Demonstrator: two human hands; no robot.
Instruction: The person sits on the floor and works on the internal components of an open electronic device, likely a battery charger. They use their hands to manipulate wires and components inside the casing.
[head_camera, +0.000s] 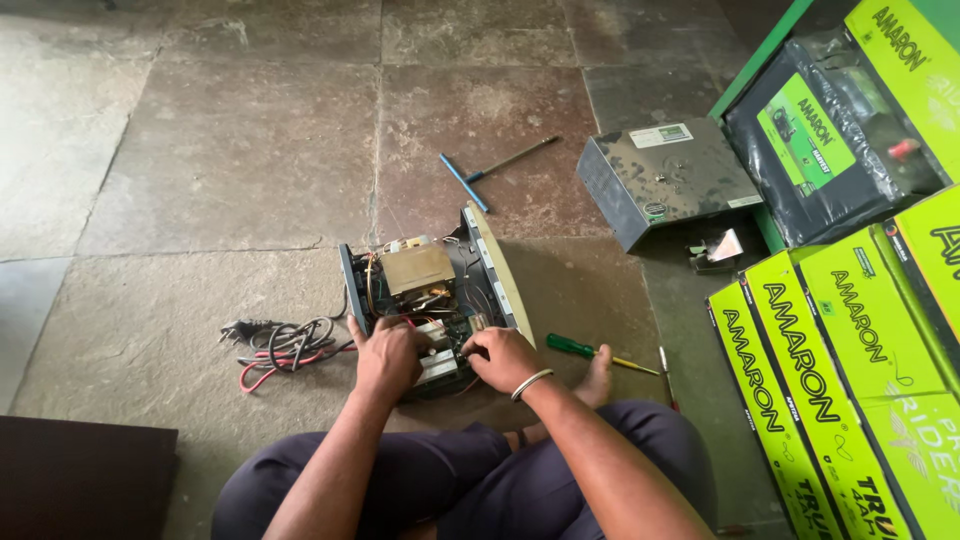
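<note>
The opened inverter case (432, 305) lies on the floor just before the crossed legs, long axis pointing away. Both hands rest inside its near end: left hand (387, 358) curled on the parts, right hand (503, 357) pinching something small, hidden.

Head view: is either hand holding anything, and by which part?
Both hands are inside the opened electrical unit on the floor. The left hand and right hand rest on its inner parts at the near end; whether either grips something cannot be told.
</note>
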